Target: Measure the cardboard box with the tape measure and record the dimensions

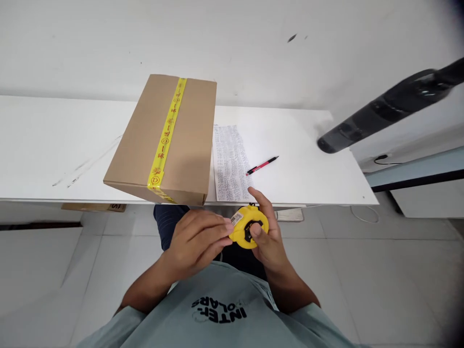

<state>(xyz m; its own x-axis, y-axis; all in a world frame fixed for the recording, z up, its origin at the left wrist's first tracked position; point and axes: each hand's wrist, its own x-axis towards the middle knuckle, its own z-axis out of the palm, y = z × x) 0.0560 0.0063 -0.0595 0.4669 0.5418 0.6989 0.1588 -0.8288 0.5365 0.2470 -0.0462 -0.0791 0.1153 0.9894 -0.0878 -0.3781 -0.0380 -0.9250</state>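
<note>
A yellow tape measure (pixel 242 237) with a black centre and a small barcode sticker is held over my lap, just in front of the table edge. My right hand (pixel 270 241) grips it from the right, thumb across its face and index finger stretched upward. On the other side, my left hand (pixel 197 237) pinches at its left edge with the fingers together; the thumb and any tape end are hidden. Beyond my left hand, a closed cardboard box (pixel 192 140) sealed with yellow printed tape (pixel 167 130) stands at the table's front edge.
Beside the box on the white table (pixel 297 183) lies a handwritten sheet of paper (pixel 230 164), with a red and black pen (pixel 261 166) at its right. A dark cylindrical post (pixel 380 113) slants in from the right. Behind the table rises a wall (pixel 253 53).
</note>
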